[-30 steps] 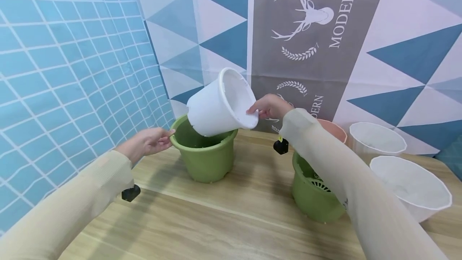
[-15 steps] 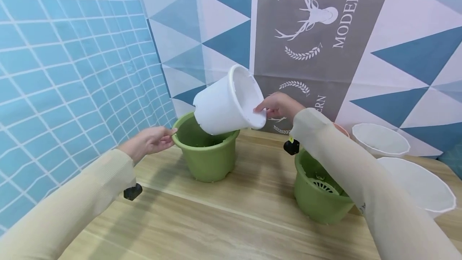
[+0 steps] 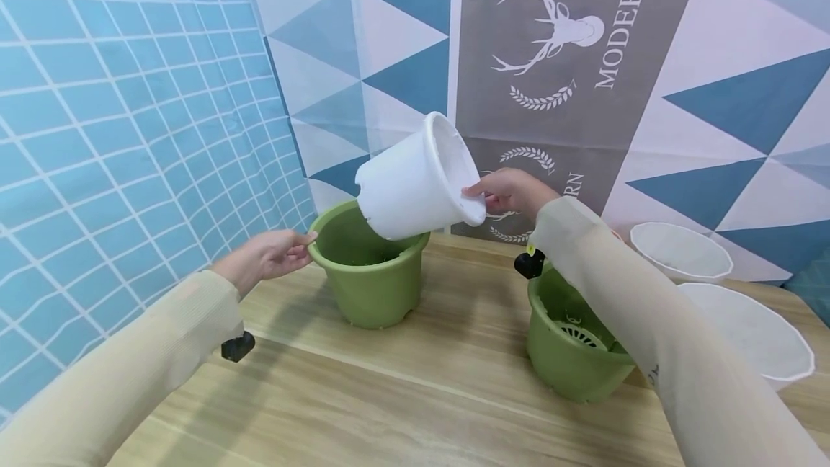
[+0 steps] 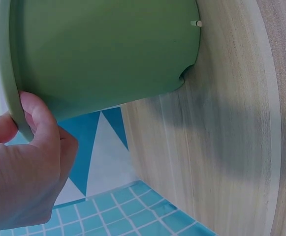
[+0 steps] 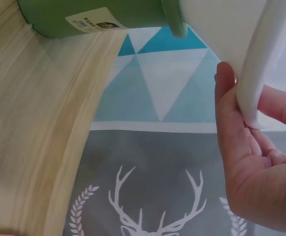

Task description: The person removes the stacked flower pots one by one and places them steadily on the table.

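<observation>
A white plastic flowerpot (image 3: 405, 189) is tilted over a green flowerpot (image 3: 372, 287), its mouth facing right and its lower end over the green pot's opening. My right hand (image 3: 509, 193) pinches the white pot's rim, thumb inside and fingers outside, as the right wrist view (image 5: 258, 162) also has it. At the green pot's left rim, my left hand (image 3: 275, 254) pinches the edge between thumb and fingers. That pot stands upright on the wooden table (image 3: 363, 409). What lies deep inside the green pot is mostly hidden.
A second green pot (image 3: 577, 366) with a slotted disc inside stands at right, partly behind my right sleeve. Beyond it are two white bowl-shaped pots, one farther back (image 3: 681, 251) and one nearer (image 3: 752, 330). Patterned cloth (image 3: 402, 34) hangs behind the table.
The white pot has shifted right and slightly up with my right hand, its lower end moving toward the green pot's right side. My left hand keeps its hold on the green rim.
</observation>
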A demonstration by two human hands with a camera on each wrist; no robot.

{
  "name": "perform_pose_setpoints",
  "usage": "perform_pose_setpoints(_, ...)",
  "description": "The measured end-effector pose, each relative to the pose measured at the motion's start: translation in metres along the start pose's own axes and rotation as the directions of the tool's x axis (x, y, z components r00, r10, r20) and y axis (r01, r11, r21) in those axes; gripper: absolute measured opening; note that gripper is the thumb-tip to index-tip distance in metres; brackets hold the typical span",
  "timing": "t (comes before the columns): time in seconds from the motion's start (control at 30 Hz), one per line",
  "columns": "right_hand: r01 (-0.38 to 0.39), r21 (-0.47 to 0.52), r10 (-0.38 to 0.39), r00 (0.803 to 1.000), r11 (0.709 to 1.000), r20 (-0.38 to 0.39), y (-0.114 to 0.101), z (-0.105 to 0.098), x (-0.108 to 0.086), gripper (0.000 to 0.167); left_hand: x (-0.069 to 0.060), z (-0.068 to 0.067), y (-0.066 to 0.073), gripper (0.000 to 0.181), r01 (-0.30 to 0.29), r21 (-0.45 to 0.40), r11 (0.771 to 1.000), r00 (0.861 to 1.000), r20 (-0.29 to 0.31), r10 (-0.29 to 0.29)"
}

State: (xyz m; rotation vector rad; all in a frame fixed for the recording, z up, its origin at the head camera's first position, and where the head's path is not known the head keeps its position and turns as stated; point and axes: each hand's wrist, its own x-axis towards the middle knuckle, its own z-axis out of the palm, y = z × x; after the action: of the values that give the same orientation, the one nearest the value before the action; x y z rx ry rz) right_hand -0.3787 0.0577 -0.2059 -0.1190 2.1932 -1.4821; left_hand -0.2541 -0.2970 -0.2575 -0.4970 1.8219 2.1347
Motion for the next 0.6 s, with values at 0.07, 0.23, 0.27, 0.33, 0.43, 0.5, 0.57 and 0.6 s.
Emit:
perform_pose_setpoints(0.07, 0.008, 0.003, -0.008, 1.0, 1.0, 0.021, 0.002, -0.003, 0.001, 0.05, 0.0, 0.0, 0.001, 0.01, 0.001, -0.006, 1.0, 1.0, 0.001, -0.001)
perform_pose_setpoints(0.23, 0.018, 0.05, -0.02, 0.998, 0.999, 0.052, 0.005, -0.009, 0.002, 0.054, 0.002, 0.001, 0.001, 0.011, 0.006, -0.035, 0.999, 1.0, 0.001, -0.006)
perform_pose_setpoints(0.27, 0.02, 0.06, -0.023, 0.998, 0.998, 0.051, 0.005, -0.01, 0.002, 0.054, 0.002, 0.001, 0.001, 0.012, 0.006, -0.04, 0.999, 1.0, 0.003, -0.006)
perform_pose_setpoints(0.33, 0.038, 0.073, -0.042, 0.998, 0.997, 0.051, 0.006, -0.012, 0.003, 0.053, 0.002, 0.002, 0.001, 0.025, 0.002, -0.04, 0.999, 1.0, 0.0, -0.002)
perform_pose_setpoints(0.43, 0.092, 0.105, -0.099, 0.993, 0.99, 0.065, 0.007, -0.013, 0.005, 0.052, 0.001, 0.002, 0.0, 0.052, -0.001, -0.026, 1.0, 1.0, -0.002, 0.001)
perform_pose_setpoints(0.5, 0.135, 0.125, -0.144, 0.987, 0.983, 0.067, 0.007, -0.015, 0.006, 0.052, 0.0, 0.002, 0.0, 0.061, 0.001, -0.025, 1.0, 1.0, 0.0, -0.001)
perform_pose_setpoints(0.57, 0.166, 0.146, -0.177, 0.982, 0.975, 0.067, 0.007, -0.017, 0.006, 0.053, -0.001, 0.001, 0.0, 0.052, 0.0, -0.029, 1.0, 1.0, 0.001, 0.0)
perform_pose_setpoints(0.6, 0.175, 0.149, -0.185, 0.981, 0.973, 0.057, 0.007, -0.018, 0.006, 0.053, -0.001, 0.002, 0.0, 0.043, -0.001, -0.034, 0.999, 1.0, 0.002, 0.001)
